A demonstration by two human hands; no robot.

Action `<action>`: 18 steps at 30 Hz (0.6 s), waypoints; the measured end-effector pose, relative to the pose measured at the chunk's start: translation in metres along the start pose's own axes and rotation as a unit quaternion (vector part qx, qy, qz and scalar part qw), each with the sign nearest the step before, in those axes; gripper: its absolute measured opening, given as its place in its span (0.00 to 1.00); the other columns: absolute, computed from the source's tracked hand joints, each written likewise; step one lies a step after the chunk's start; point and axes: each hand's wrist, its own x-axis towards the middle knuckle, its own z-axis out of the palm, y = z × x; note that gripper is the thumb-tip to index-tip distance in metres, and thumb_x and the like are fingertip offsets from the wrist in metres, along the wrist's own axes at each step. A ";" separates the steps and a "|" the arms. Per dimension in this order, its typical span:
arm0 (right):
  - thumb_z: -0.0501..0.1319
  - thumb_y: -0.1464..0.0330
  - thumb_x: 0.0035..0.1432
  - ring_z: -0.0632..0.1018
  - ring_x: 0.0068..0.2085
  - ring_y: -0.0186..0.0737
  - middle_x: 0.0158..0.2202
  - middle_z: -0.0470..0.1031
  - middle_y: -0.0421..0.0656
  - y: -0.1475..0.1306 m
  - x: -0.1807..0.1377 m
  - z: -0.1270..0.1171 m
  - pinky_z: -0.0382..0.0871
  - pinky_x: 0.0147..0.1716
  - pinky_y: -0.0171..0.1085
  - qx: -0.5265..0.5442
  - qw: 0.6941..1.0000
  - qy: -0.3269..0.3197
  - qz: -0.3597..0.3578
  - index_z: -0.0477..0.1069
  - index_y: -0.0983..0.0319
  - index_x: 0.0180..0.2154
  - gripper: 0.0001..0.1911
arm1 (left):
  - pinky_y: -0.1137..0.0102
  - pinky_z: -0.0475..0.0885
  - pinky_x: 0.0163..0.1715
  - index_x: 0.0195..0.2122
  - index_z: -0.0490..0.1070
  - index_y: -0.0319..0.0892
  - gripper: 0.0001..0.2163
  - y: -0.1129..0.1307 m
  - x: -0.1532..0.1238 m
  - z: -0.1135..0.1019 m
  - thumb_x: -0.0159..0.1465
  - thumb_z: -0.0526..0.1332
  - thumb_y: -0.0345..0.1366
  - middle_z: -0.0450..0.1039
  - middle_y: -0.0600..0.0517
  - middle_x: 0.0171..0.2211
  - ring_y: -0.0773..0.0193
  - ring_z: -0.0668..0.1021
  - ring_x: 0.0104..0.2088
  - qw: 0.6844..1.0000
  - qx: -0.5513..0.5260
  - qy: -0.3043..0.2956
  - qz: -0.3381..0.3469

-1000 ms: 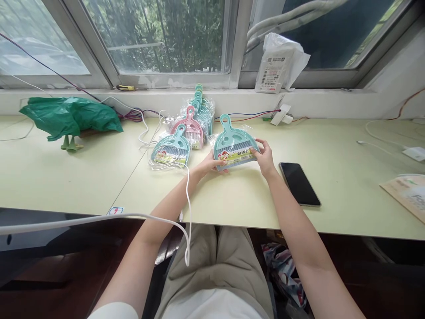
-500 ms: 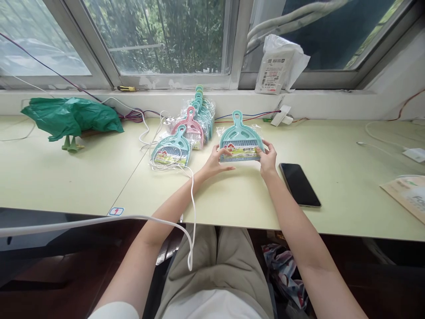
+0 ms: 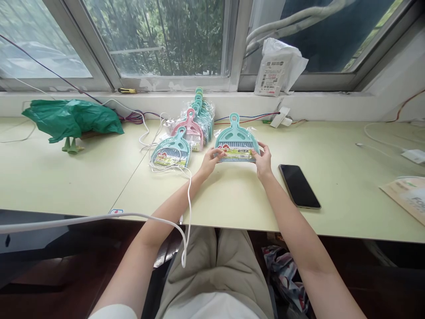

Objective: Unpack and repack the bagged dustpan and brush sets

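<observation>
A turquoise dustpan and brush set (image 3: 236, 135) in clear plastic wrap, with a printed label, is held up over the table between both hands. My left hand (image 3: 210, 162) grips its lower left edge, the thumb and fingers closed there. At the lower right edge, my right hand (image 3: 263, 159) is closed on it, thumb in front and fingers behind. Just left lies another wrapped turquoise set (image 3: 173, 148) with a white cable over it. Behind that are a pink set (image 3: 191, 126) and a row of further turquoise sets (image 3: 207, 116).
A black phone (image 3: 299, 186) lies right of my right arm. A white cable (image 3: 99, 218) hangs across my left forearm. Green plastic (image 3: 73, 119) lies at the left, a yellow cutter (image 3: 127, 90) and a white bag (image 3: 277, 66) on the sill, a paper packet (image 3: 407, 195) far right.
My left thumb and fingers have closed on the set's left edge, where they were spread before. The held set has shifted slightly left with my right hand.
</observation>
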 end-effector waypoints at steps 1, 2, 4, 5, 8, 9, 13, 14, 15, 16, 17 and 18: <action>0.63 0.57 0.48 0.77 0.39 0.42 0.43 0.74 0.44 0.000 -0.001 0.001 0.76 0.33 0.43 -0.004 1.000 -0.006 -0.002 0.61 0.54 0.50 0.27 | 0.70 0.74 0.38 0.33 0.72 0.41 0.15 0.000 0.000 0.001 0.59 0.61 0.49 0.69 0.49 0.40 0.63 0.73 0.42 1.000 -0.015 0.011 -0.011; 0.62 0.56 0.49 0.77 0.39 0.42 0.44 0.73 0.44 0.000 -0.002 0.002 0.76 0.33 0.43 -0.008 1.000 -0.013 -0.004 0.60 0.54 0.50 0.27 | 0.71 0.75 0.36 0.32 0.72 0.41 0.15 -0.001 -0.001 0.002 0.59 0.62 0.50 0.68 0.49 0.40 0.64 0.73 0.42 0.999 -0.025 0.025 -0.016; 0.61 0.53 0.51 0.77 0.41 0.42 0.46 0.72 0.44 -0.002 -0.004 0.004 0.77 0.32 0.42 -0.010 0.999 -0.033 -0.010 0.59 0.52 0.51 0.27 | 0.71 0.77 0.34 0.32 0.70 0.41 0.15 0.000 -0.001 0.003 0.58 0.62 0.50 0.68 0.50 0.39 0.64 0.73 0.41 0.998 -0.038 0.056 -0.018; 0.61 0.51 0.51 0.77 0.42 0.42 0.47 0.72 0.43 -0.003 -0.005 0.005 0.77 0.32 0.41 -0.006 0.999 -0.047 -0.012 0.58 0.52 0.51 0.28 | 0.71 0.77 0.34 0.32 0.69 0.41 0.15 0.000 -0.001 0.004 0.58 0.62 0.50 0.69 0.50 0.39 0.64 0.73 0.41 0.997 -0.042 0.070 -0.017; 0.62 0.47 0.50 0.76 0.44 0.42 0.48 0.71 0.42 -0.009 -0.009 0.007 0.78 0.31 0.39 0.013 0.996 -0.093 -0.010 0.57 0.51 0.51 0.31 | 0.71 0.79 0.32 0.33 0.68 0.40 0.15 0.003 -0.001 0.004 0.59 0.61 0.49 0.69 0.50 0.38 0.64 0.73 0.41 0.993 -0.044 0.108 -0.014; 0.63 0.47 0.48 0.76 0.45 0.43 0.48 0.70 0.42 -0.011 -0.010 0.007 0.79 0.31 0.39 0.017 0.994 -0.104 -0.007 0.56 0.51 0.52 0.32 | 0.71 0.79 0.32 0.33 0.68 0.40 0.15 0.004 -0.001 0.004 0.60 0.61 0.49 0.69 0.50 0.38 0.64 0.73 0.41 0.992 -0.039 0.118 -0.012; 0.70 0.49 0.40 0.76 0.45 0.45 0.48 0.71 0.43 -0.014 -0.011 0.007 0.79 0.34 0.41 0.006 0.993 -0.121 0.001 0.56 0.50 0.52 0.40 | 0.72 0.80 0.30 0.35 0.69 0.41 0.14 0.008 -0.003 0.004 0.62 0.58 0.47 0.71 0.49 0.40 0.63 0.74 0.42 0.989 0.000 0.147 -0.004; 0.71 0.50 0.38 0.76 0.45 0.45 0.48 0.71 0.43 -0.014 -0.011 0.006 0.79 0.35 0.42 0.000 0.993 -0.122 0.001 0.56 0.50 0.52 0.41 | 0.72 0.79 0.29 0.36 0.69 0.41 0.13 0.008 -0.004 0.005 0.63 0.57 0.47 0.71 0.49 0.41 0.63 0.74 0.42 0.989 0.010 0.150 0.000; 0.72 0.51 0.38 0.76 0.45 0.45 0.47 0.72 0.43 -0.013 -0.010 0.006 0.78 0.36 0.43 -0.005 0.993 -0.121 0.000 0.56 0.51 0.52 0.42 | 0.72 0.79 0.29 0.37 0.70 0.42 0.13 0.009 -0.004 0.005 0.63 0.57 0.47 0.71 0.49 0.41 0.62 0.74 0.43 0.988 0.019 0.152 0.004; 0.72 0.52 0.37 0.76 0.45 0.45 0.46 0.72 0.43 -0.012 -0.010 0.006 0.78 0.39 0.44 -0.009 0.993 -0.117 -0.003 0.57 0.52 0.52 0.42 | 0.73 0.79 0.29 0.37 0.70 0.42 0.13 0.009 -0.005 0.005 0.64 0.56 0.46 0.72 0.49 0.42 0.62 0.74 0.44 0.988 0.027 0.153 0.009; 0.72 0.53 0.37 0.76 0.45 0.46 0.46 0.73 0.44 -0.010 -0.009 0.006 0.77 0.41 0.46 -0.013 0.994 -0.111 -0.007 0.58 0.52 0.52 0.42 | 0.73 0.79 0.28 0.38 0.70 0.42 0.12 0.010 -0.006 0.005 0.64 0.56 0.46 0.72 0.49 0.42 0.62 0.74 0.44 0.987 0.035 0.153 0.013; 0.73 0.54 0.37 0.76 0.45 0.46 0.45 0.73 0.44 -0.010 -0.009 0.006 0.75 0.44 0.47 -0.016 0.995 -0.102 -0.009 0.58 0.54 0.52 0.42 | 0.73 0.79 0.28 0.40 0.70 0.43 0.12 0.010 -0.006 0.005 0.64 0.55 0.46 0.72 0.49 0.43 0.62 0.74 0.43 0.987 0.044 0.155 0.018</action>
